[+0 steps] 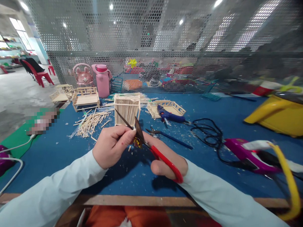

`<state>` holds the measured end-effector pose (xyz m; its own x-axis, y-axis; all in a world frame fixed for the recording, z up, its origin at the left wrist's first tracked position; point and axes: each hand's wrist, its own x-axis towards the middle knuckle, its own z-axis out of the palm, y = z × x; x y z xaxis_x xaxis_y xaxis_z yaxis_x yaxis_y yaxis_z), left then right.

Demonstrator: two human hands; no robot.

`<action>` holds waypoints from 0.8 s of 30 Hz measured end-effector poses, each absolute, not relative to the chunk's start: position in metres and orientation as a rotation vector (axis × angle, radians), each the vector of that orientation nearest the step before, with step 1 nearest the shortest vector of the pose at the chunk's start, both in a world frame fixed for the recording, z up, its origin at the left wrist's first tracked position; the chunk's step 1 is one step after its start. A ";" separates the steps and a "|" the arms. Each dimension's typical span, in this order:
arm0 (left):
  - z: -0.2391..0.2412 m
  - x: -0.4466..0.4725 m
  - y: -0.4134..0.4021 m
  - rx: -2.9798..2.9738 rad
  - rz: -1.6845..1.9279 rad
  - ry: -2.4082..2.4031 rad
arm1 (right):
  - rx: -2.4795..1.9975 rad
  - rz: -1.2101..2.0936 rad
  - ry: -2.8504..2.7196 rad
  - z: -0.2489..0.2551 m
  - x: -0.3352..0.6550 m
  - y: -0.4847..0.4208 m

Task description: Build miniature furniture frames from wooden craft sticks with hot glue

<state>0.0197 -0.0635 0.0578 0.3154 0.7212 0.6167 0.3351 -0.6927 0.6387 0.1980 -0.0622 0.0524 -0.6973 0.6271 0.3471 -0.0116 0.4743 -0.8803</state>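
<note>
My right hand (161, 153) grips a pair of red-handled scissors (171, 165), whose dark blades stand apart and point up and away. My left hand (114, 144) is closed in a pinch right at the blades; what it holds is too small and hidden to name. A small yellow-gold piece (137, 142) shows just below those fingertips, between the two hands. Just behind the blades stands an upright panel of thin wooden sticks (126, 111). Loose wooden sticks (93, 122) lie in a heap to its left.
On the blue tabletop (144, 180), pliers (176, 139), a blue glue gun (172, 116) and a small railed stick frame (176, 107) lie right of centre. A purple glue gun (252, 156) with cable lies farther right. Two small stick-built beds (86, 99) and a pink bottle (102, 82) stand behind left.
</note>
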 end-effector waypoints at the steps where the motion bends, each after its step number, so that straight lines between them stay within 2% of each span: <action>1: 0.058 0.020 -0.063 2.194 1.337 0.929 | -0.497 1.234 -2.061 0.052 0.198 -0.062; 8: 0.059 0.018 -0.063 2.217 1.288 0.933 | -0.540 1.177 -2.091 0.050 0.201 -0.060; 15: 0.061 0.017 -0.063 2.276 1.236 0.907 | -0.683 0.867 -2.170 0.046 0.202 -0.061; 24: 0.058 0.018 -0.064 2.276 1.202 0.898 | -0.690 0.678 -2.203 0.041 0.202 -0.062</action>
<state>0.0181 -0.0641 0.0582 0.4197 0.7048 0.5720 0.3486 -0.7070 0.6153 0.2019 -0.0622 0.0409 -0.5983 0.6466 0.4733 0.2683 0.7182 -0.6420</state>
